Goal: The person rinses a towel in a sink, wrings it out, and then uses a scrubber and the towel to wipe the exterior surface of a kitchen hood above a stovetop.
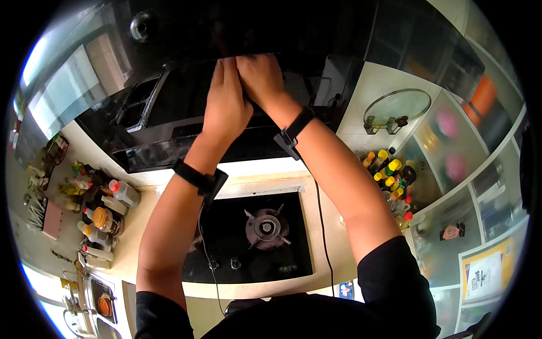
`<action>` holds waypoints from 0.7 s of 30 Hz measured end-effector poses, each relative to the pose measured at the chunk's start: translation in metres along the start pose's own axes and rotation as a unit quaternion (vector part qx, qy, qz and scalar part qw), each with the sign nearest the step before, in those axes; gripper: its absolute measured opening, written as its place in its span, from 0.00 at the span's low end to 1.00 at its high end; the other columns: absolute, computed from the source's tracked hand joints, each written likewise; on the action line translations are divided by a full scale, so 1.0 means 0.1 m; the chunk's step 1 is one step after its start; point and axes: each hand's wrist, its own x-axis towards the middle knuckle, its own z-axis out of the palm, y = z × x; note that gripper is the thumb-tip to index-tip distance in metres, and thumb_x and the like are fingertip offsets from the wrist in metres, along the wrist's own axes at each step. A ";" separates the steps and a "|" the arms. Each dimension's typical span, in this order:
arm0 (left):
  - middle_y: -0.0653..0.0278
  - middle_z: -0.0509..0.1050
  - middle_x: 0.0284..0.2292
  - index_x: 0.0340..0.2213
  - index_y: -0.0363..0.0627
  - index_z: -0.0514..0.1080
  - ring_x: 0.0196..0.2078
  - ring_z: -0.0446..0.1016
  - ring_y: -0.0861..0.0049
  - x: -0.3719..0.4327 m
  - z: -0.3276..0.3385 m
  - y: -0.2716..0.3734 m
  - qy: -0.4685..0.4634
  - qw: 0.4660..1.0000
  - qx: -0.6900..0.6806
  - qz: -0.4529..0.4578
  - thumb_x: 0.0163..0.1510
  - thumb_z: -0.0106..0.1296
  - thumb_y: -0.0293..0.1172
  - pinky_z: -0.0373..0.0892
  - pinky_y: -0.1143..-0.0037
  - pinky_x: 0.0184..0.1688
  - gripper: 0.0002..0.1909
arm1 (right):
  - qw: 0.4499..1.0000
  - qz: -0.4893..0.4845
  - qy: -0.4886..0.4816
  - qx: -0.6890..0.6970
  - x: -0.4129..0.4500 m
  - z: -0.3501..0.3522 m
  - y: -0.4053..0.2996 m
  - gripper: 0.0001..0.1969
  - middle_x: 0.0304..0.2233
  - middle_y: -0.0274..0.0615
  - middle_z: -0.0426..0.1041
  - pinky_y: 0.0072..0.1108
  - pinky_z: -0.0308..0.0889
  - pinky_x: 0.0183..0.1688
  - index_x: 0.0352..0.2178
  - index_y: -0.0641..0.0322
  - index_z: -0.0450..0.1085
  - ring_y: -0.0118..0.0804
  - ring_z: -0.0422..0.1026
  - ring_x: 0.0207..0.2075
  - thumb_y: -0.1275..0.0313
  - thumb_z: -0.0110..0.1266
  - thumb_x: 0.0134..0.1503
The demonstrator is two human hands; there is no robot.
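Observation:
Both arms reach up to the glossy black range hood above the cooktop. My left hand is raised against its front, fingers pointing up and their tips at the lower edge of the upper dark panel. Beside it, my right hand is bent at the knuckles at that same edge, with its fingertips out of sight. The two hands touch or nearly touch. Whatever the fingers grip there is hidden. Black straps with small devices circle both wrists, each with a cable hanging down.
Below is a black glass gas cooktop with a burner. Bottles and jars line the left counter; sauce bottles crowd the right corner. A glass lid hangs on the wall. A sink is at lower left.

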 end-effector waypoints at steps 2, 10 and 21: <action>0.34 0.69 0.43 0.49 0.25 0.63 0.47 0.67 0.35 0.12 -0.10 0.00 -0.035 0.999 -0.012 -0.036 0.42 0.44 0.15 0.66 0.54 0.51 0.27 | 0.999 0.006 -0.038 -0.031 0.08 -0.01 -0.03 0.06 0.29 0.47 0.76 0.32 0.72 0.35 0.29 0.60 0.76 0.48 0.76 0.30 0.74 0.59 0.46; 0.32 0.71 0.41 0.42 0.29 0.66 0.46 0.68 0.36 0.14 -0.12 -0.03 -0.106 0.990 -0.022 -0.092 0.41 0.44 0.15 0.69 0.56 0.46 0.22 | 0.995 0.047 -0.080 0.037 -0.04 -0.06 -0.02 0.10 0.34 0.48 0.76 0.36 0.71 0.38 0.35 0.61 0.77 0.50 0.75 0.36 0.72 0.59 0.49; 0.32 0.72 0.26 0.25 0.26 0.70 0.31 0.71 0.35 0.24 -0.04 0.00 -0.031 0.998 -0.043 -0.044 0.39 0.46 0.18 0.70 0.54 0.35 0.08 | 0.986 0.082 -0.119 0.082 -0.01 -0.06 0.13 0.10 0.37 0.48 0.77 0.36 0.71 0.42 0.37 0.59 0.77 0.52 0.75 0.39 0.71 0.60 0.51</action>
